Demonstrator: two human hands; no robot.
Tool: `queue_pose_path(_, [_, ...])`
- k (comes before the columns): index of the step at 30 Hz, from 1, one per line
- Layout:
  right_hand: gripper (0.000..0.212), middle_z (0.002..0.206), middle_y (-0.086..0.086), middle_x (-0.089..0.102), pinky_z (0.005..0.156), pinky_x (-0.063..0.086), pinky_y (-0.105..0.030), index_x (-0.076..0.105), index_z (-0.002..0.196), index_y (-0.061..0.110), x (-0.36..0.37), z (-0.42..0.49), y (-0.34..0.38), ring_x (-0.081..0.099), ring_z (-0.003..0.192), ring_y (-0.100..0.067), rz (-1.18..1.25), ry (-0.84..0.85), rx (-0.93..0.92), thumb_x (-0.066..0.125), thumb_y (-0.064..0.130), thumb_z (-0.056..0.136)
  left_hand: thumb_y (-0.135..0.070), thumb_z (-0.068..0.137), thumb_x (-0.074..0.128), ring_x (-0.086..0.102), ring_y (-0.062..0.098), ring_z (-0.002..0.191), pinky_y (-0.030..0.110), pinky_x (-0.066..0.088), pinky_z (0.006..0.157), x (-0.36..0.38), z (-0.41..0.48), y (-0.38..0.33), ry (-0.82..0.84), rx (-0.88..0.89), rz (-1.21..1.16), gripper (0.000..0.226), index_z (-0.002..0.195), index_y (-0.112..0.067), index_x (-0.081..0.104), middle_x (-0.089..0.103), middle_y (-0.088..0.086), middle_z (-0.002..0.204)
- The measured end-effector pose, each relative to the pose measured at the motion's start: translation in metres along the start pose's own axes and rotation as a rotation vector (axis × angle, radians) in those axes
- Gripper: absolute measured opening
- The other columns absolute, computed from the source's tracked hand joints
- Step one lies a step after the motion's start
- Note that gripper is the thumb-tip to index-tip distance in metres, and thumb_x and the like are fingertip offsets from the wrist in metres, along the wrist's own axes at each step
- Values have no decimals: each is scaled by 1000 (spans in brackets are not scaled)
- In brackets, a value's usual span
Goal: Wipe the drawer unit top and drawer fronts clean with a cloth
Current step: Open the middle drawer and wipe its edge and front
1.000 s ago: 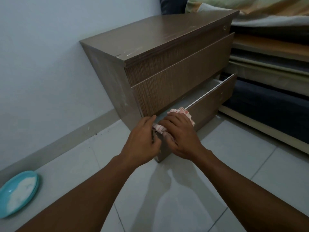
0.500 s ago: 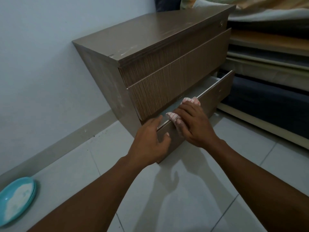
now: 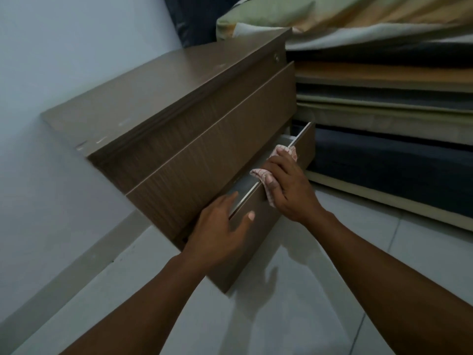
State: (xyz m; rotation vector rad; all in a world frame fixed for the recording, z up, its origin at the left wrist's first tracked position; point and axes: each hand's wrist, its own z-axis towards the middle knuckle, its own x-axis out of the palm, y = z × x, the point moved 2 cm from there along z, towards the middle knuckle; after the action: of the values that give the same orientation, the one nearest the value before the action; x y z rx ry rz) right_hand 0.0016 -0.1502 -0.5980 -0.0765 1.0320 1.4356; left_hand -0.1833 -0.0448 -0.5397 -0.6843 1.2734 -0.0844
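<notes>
Brown laminate under my left hand [image 3: 220,231]: I pinch the near end of the pulled-out bottom drawer [image 3: 258,244], fingers inside and thumb on its front, I judge to steady it against the rubbing. Just beyond, my right hand [image 3: 289,193] grips the pinkish cloth [image 3: 286,151], which is wrapped over the drawer's metal top edge [image 3: 300,134] so that one pass can reach both faces. Above are the shut middle drawer front [image 3: 217,149] and the unit top [image 3: 166,93], with stacked mattresses [image 3: 384,103] close beside them.

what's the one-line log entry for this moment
step: wipe bottom drawer top edge | right hand: grips cloth on edge | left hand: holds drawer near end | drawer: open
</notes>
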Motion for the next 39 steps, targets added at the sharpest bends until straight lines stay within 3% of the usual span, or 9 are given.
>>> queue_pose_path(9, [35, 142, -5, 51, 123, 24, -48, 60, 130, 16, -14, 50, -90, 23, 151, -21, 63, -83, 168, 35, 28, 107, -47, 95, 56, 31, 13, 145, 19, 20, 117, 19, 70, -20, 72, 251, 208, 72, 154, -11, 31, 35, 4, 158])
queue_pose_path(14, [39, 152, -10, 42, 119, 31, -49, 56, 136, 14, -14, 74, -117, 33, 146, -25, 270, -273, 336, 34, 26, 107, -60, 94, 48, -8, 2, 151, 23, 5, 123, 30, 78, -19, 204, 349, 273, 90, 159, -19, 1, -7, -7, 167])
queue_pose_path(18, [45, 163, 4, 23, 116, 28, -47, 22, 152, 45, 13, 64, -93, 26, 149, -21, 596, -402, 681, 26, 44, 107, -75, 88, 36, -18, -6, 147, 30, 4, 124, 31, 76, -21, 283, 313, 235, 95, 156, -31, -13, -22, -20, 163])
queue_pose_path(20, [49, 166, 4, 15, 119, 23, -50, 11, 154, 48, 38, 39, -72, 19, 149, -17, 691, -422, 791, 24, 46, 107, -77, 87, 32, -20, -9, 145, 31, 3, 124, 31, 77, -22, 304, 304, 226, 94, 155, -33, -15, -24, -22, 161])
queue_pose_path(22, [54, 168, 11, 0, 127, 10, -44, 5, 157, 40, 67, 4, -41, 3, 153, -5, 730, -437, 685, 25, 37, 108, -78, 87, 28, -21, -9, 145, 30, 1, 124, 31, 78, -21, 318, 323, 232, 93, 155, -31, -15, -24, -22, 161])
queue_pose_path(26, [52, 161, 32, -10, 127, -2, -32, -1, 148, 52, 94, -29, -19, -8, 152, 3, 738, -409, 608, 25, 36, 105, -80, 85, 23, -21, -9, 145, 29, 0, 124, 31, 82, -19, 351, 350, 250, 95, 156, -30, -14, -23, -22, 161])
queue_pose_path(30, [48, 167, 11, -3, 128, 4, -44, 4, 150, 37, 84, -19, -33, -5, 155, -5, 818, -429, 730, 29, 32, 109, -81, 83, 22, -21, -12, 143, 29, 0, 124, 35, 90, -26, 384, 314, 233, 96, 155, -30, -15, -21, -22, 161])
queue_pose_path(34, [61, 167, 21, -1, 128, 4, -44, 10, 156, 40, 96, -37, -4, -1, 155, -4, 745, -455, 517, 27, 59, 101, -82, 83, 20, -22, -13, 142, 31, 0, 125, 42, 103, -34, 396, 287, 199, 94, 154, -33, -17, -23, -24, 160])
queue_pose_path(39, [57, 169, 5, 1, 128, 6, -46, 10, 159, 23, 61, 5, -52, 0, 157, -15, 425, -451, 324, 28, 31, 105, -82, 86, 16, -20, -7, 146, 34, 0, 124, 43, 103, -34, 369, 346, 222, 90, 155, -33, -15, -23, -23, 161])
